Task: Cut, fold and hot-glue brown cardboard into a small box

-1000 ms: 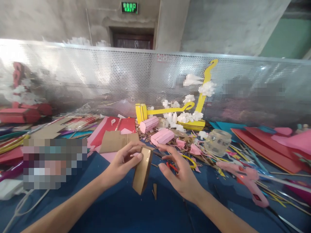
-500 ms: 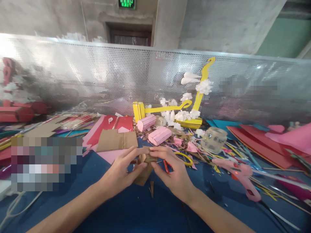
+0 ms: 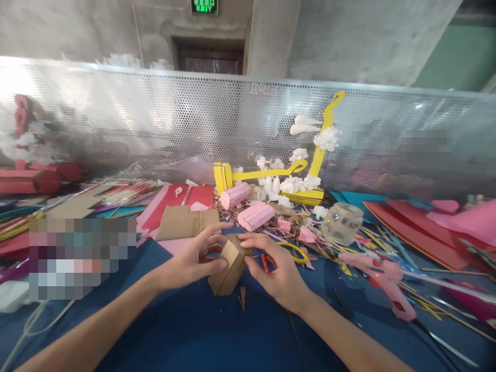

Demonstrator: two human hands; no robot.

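A small cardboard box (image 3: 228,269) stands tilted at the middle of the near part of a blue table (image 3: 186,330), between two bare hands. The right hand (image 3: 282,269) pinches its upper right end between thumb and fingers; the left hand (image 3: 194,261) has its thumb against the left side, fingers loosely spread, and whether it grips cannot be told. A narrow cardboard scrap (image 3: 242,298) lies just beside the box, on the near side. To the right, beyond the right hand, are a yellow loop (image 3: 301,253) and, farther right, a pink glue gun (image 3: 387,276). On the far side lie a flat cardboard piece (image 3: 182,225), left, and two pink paper blocks, the nearer (image 3: 256,216) beside a litter of scraps. A clear jar (image 3: 342,223) stands far right; a perforated metal screen (image 3: 174,124) spans the back.
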